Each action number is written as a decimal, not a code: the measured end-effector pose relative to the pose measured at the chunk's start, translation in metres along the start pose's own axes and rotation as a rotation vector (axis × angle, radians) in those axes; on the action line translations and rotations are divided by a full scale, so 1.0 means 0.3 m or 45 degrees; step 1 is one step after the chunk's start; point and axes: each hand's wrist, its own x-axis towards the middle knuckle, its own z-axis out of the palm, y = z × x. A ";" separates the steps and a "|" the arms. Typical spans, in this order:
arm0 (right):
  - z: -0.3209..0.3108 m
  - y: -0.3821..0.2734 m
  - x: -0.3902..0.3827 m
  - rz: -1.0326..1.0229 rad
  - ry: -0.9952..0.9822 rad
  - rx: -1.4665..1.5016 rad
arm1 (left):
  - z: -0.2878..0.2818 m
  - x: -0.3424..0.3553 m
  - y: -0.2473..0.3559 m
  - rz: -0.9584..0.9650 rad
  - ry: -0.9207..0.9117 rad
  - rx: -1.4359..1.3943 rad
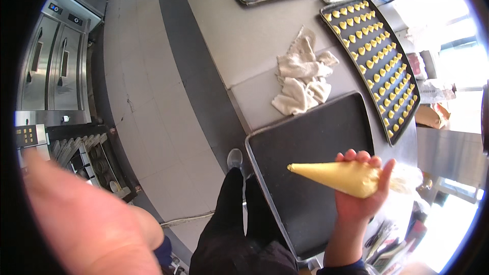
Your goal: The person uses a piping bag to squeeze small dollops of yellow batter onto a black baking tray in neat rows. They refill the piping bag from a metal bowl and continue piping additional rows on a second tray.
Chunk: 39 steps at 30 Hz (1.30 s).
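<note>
As the right hand [359, 203] grips a piping bag [338, 178] of yellow filling, fingers [362, 157] wrapped around its wide end, the narrow tip [290, 167] points left above a dark tray [310, 132] on the bench [219, 30]. Blurred in the foreground, the left hand [91, 224] is too indistinct to tell its grip. Beyond, a second tray [402, 128] carries rows of yellow mounds [369, 64].
</note>
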 end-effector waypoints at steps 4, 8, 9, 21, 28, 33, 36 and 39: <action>0.057 -0.026 -0.015 -0.193 -0.127 -0.090 | 0.361 -0.309 -0.146 -0.969 0.138 0.108; 0.067 0.021 -0.014 -0.401 -0.179 -0.420 | 0.650 -0.613 -0.213 -1.504 -0.616 0.036; 0.060 0.049 -0.010 -0.441 -0.184 -0.510 | 0.693 -0.668 -0.214 -1.492 -0.625 -0.009; -0.026 0.312 0.058 -0.556 -0.453 -1.167 | 0.773 -0.825 -0.189 -1.489 -0.531 -0.408; -0.025 0.347 0.039 -0.611 -0.467 -1.443 | 0.744 -0.759 -0.121 -1.465 -0.516 -0.355; -0.039 0.365 0.029 -0.634 -0.484 -1.424 | 0.785 -0.682 -0.052 -1.931 -0.040 -1.787; -0.046 0.386 0.019 -0.629 -0.475 -1.419 | 0.866 -0.652 -0.054 -2.056 0.665 -2.648; -0.053 0.406 0.015 -0.639 -0.487 -1.437 | 0.885 -0.640 -0.057 -2.077 0.814 -2.594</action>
